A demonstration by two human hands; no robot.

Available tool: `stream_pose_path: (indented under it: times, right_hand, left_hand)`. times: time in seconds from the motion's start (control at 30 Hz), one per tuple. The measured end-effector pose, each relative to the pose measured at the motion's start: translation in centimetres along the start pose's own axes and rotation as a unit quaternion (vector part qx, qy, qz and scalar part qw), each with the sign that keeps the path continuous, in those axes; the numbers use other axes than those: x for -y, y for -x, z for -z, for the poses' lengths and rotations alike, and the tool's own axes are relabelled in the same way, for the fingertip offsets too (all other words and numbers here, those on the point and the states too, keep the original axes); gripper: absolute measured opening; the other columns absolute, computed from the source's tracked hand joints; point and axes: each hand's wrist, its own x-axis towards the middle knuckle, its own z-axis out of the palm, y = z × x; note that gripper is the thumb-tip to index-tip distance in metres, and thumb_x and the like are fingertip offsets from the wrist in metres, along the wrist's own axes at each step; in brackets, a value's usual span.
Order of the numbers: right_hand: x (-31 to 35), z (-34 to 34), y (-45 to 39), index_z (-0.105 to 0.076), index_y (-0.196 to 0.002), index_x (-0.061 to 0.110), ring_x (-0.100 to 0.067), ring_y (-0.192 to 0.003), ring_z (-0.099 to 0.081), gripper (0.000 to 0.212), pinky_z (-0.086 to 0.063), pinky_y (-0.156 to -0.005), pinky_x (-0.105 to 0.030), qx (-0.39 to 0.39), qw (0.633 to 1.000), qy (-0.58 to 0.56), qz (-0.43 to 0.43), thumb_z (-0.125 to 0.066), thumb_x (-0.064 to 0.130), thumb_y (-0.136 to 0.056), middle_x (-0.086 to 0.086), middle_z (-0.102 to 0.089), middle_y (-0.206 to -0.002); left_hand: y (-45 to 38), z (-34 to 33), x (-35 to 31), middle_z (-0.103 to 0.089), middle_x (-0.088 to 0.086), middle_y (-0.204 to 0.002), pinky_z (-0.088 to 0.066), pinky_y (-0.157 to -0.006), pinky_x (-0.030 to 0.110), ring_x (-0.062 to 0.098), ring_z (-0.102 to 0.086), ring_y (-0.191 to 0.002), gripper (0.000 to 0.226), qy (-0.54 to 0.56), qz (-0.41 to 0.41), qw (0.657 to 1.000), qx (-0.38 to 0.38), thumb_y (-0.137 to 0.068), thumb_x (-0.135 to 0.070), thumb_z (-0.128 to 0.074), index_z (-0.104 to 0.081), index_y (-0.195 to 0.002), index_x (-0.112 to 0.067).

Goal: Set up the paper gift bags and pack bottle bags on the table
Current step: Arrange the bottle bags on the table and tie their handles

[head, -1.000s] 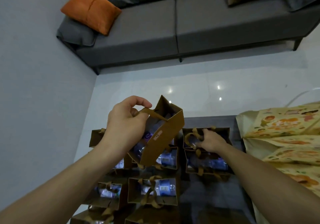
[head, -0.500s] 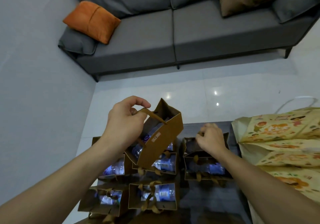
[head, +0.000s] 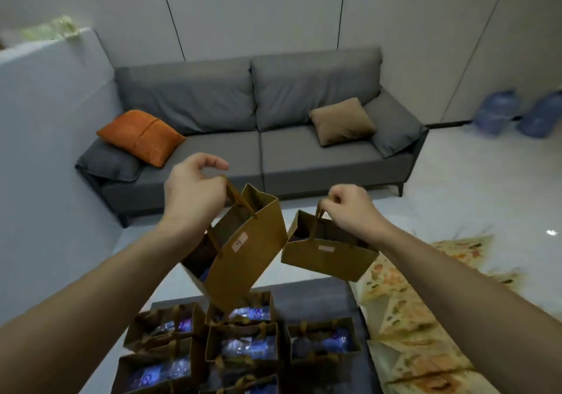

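Head view, right hand point(head: 349, 208) now lifting second bag point(head: 328, 253) by handle, left hand point(head: 194, 192) still gripping tilted bag point(head: 243, 250)

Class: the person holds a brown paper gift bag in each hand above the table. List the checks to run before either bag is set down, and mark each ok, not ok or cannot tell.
1. Left hand has a grip on the handle of the left gift bag: ok.
2. Right hand has a grip on the handle of the right gift bag: ok.
3. Left gift bag hangs level: not ok, it is tilted.
4. Both lifted bags hold a bottle: cannot tell, their insides are dark.
5. Bare spot on the table behind the packed bags: ok.
6. The two lifted bags hang apart: cannot tell, their edges come very close.
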Motion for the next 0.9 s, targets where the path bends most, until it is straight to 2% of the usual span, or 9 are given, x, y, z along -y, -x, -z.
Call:
stream_pose_path:
  times: [0.17,0.2,0.27,0.37,0.43,0.5,0.57,0.73,0.9]
  right_hand:
    - [9.9,8.7,1.7,-0.062,-0.068,0.01,-0.018,-0.063,-0.058,0.028,-0.043,-0.052,-0.032,-0.098,0.992,0.059,0.06,-0.063,0.024,-0.091,-0.002,-0.058,-0.063]
    - [11.3,10.1,2.0,-0.065,-0.07,0.008,-0.02,-0.064,-0.06,0.026,-0.048,-0.055,-0.036,-0.122,0.988,0.063,0.068,-0.063,0.024,-0.091,-0.003,-0.06,-0.064]
    - [13.8,12.6,2.9,-0.067,-0.072,0.009,-0.019,-0.063,-0.062,0.022,-0.053,-0.056,-0.036,-0.17,0.981,0.056,0.077,-0.065,0.023,-0.089,-0.004,-0.06,-0.064]
    - [16.6,15.9,4.6,-0.067,-0.069,0.012,-0.015,-0.057,-0.06,0.019,-0.053,-0.054,-0.032,-0.235,0.965,0.056,0.1,-0.066,0.022,-0.085,-0.002,-0.059,-0.06]
    - [18.2,17.7,6.0,-0.067,-0.071,0.013,-0.017,-0.059,-0.062,0.018,-0.055,-0.055,-0.034,-0.264,0.956,0.066,0.111,-0.066,0.023,-0.086,-0.006,-0.064,-0.064]
    - [19.6,19.2,7.3,-0.068,-0.073,0.012,-0.017,-0.064,-0.06,0.019,-0.053,-0.057,-0.034,-0.287,0.947,0.076,0.123,-0.066,0.023,-0.088,-0.009,-0.065,-0.07]
    - [20.9,20.4,8.6,-0.069,-0.074,0.011,-0.016,-0.066,-0.06,0.019,-0.05,-0.057,-0.027,-0.307,0.938,0.086,0.136,-0.066,0.022,-0.089,-0.006,-0.065,-0.072]
    - [22.9,22.1,11.5,-0.066,-0.069,0.015,-0.011,-0.062,-0.057,0.022,-0.044,-0.055,-0.023,-0.345,0.919,0.113,0.156,-0.066,0.023,-0.09,0.001,-0.062,-0.066]
    - [23.1,23.1,14.2,-0.068,-0.07,0.01,-0.012,-0.06,-0.055,0.022,-0.045,-0.055,-0.025,-0.364,0.906,0.137,0.168,-0.067,0.02,-0.089,-0.001,-0.06,-0.063]
  left_hand:
    - [0.4,4.9,-6.2,-0.064,0.002,-0.086,-0.045,-0.052,0.029,0.015,-0.057,-0.066,0.038,0.055,-0.083,0.995,-0.019,-0.087,0.003,-0.058,-0.066,-0.101,-0.031]
    - [0.4,5.8,-7.2,-0.065,0.004,-0.087,-0.047,-0.052,0.03,0.016,-0.06,-0.066,0.039,0.066,-0.09,0.994,-0.02,-0.085,0.004,-0.058,-0.066,-0.099,-0.031]
    - [0.4,7.3,-9.3,-0.066,0.006,-0.09,-0.053,-0.054,0.033,0.017,-0.064,-0.068,0.039,0.097,-0.098,0.99,-0.023,-0.084,0.007,-0.058,-0.067,-0.096,-0.03]
    - [0.7,9.3,-11.6,-0.064,0.001,-0.093,-0.047,-0.056,0.029,0.015,-0.057,-0.07,0.031,0.128,-0.119,0.984,-0.03,-0.092,0.001,-0.055,-0.067,-0.091,-0.028]
    - [1.0,10.3,-12.7,-0.061,0.001,-0.093,-0.042,-0.057,0.027,0.014,-0.051,-0.072,0.03,0.151,-0.136,0.979,-0.021,-0.094,0.0,-0.053,-0.065,-0.09,-0.027]
    - [1.4,11.0,-13.7,-0.059,0.0,-0.093,-0.04,-0.058,0.025,0.012,-0.05,-0.074,0.029,0.162,-0.149,0.975,-0.016,-0.094,0.001,-0.053,-0.065,-0.091,-0.025]
    - [1.7,11.3,-14.5,-0.059,0.0,-0.094,-0.04,-0.059,0.026,0.013,-0.051,-0.074,0.03,0.17,-0.157,0.973,-0.012,-0.092,0.002,-0.053,-0.066,-0.091,-0.025]
    - [2.2,11.5,-15.9,-0.063,0.002,-0.095,-0.042,-0.055,0.026,0.015,-0.053,-0.071,0.03,0.189,-0.167,0.968,0.003,-0.089,0.003,-0.054,-0.069,-0.09,-0.023]
    - [2.9,10.8,-17.0,-0.061,0.0,-0.09,-0.046,-0.07,0.032,0.016,-0.052,-0.08,0.032,0.219,-0.175,0.959,0.036,-0.087,0.006,-0.053,-0.068,-0.086,-0.022]
